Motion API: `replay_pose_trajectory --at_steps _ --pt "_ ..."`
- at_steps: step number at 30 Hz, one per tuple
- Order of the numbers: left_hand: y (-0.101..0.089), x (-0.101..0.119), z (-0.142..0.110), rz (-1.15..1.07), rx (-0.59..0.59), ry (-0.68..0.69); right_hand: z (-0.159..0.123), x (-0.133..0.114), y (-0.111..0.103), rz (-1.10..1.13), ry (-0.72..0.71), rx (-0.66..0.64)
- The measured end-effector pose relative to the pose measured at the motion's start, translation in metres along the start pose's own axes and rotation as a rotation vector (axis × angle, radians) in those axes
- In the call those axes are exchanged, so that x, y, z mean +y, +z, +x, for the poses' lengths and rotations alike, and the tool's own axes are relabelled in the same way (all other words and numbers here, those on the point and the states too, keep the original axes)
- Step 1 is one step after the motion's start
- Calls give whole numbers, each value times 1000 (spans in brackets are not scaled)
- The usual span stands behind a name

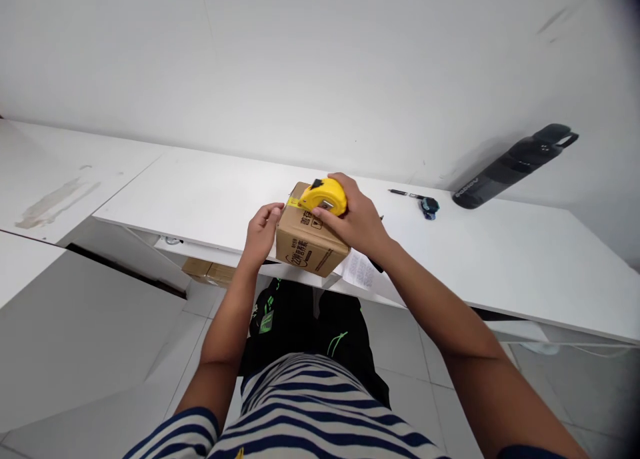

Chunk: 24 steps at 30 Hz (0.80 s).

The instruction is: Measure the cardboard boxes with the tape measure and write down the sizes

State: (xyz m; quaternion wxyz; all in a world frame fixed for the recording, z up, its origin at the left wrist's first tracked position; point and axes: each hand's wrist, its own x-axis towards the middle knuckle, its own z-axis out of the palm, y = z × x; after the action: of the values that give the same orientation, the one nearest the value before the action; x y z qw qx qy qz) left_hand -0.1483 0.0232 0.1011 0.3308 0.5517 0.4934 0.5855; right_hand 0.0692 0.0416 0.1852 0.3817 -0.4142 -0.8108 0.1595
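Note:
A small brown cardboard box (305,245) with printed marks stands on the white table (210,199), near its front edge. A yellow tape measure (324,197) rests on the box's top, and my right hand (357,222) is closed around it. My left hand (261,232) pinches the short yellow end of the tape at the box's left top edge, its fingers curled against the cardboard.
A sheet of printed paper (361,271) lies under my right wrist. A black pen (404,193) and a small dark object (429,207) lie to the right, beyond them a black bottle (515,165) on its side. Another box (206,270) sits below the table.

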Motion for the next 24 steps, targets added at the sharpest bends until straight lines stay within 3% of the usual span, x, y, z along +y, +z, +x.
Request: replay_pose_trajectory --at_steps 4,10,16,24 --pt "12 30 -12 -176 27 -148 25 -9 0 -18 -70 -164" --pt "31 33 -18 -298 53 -238 48 -18 3 -47 -170 -321" --pt "40 35 -21 -290 230 -150 46 -31 -9 -212 -213 -385" --pt "40 39 -17 -175 177 26 38 -23 -19 -198 -191 -371"
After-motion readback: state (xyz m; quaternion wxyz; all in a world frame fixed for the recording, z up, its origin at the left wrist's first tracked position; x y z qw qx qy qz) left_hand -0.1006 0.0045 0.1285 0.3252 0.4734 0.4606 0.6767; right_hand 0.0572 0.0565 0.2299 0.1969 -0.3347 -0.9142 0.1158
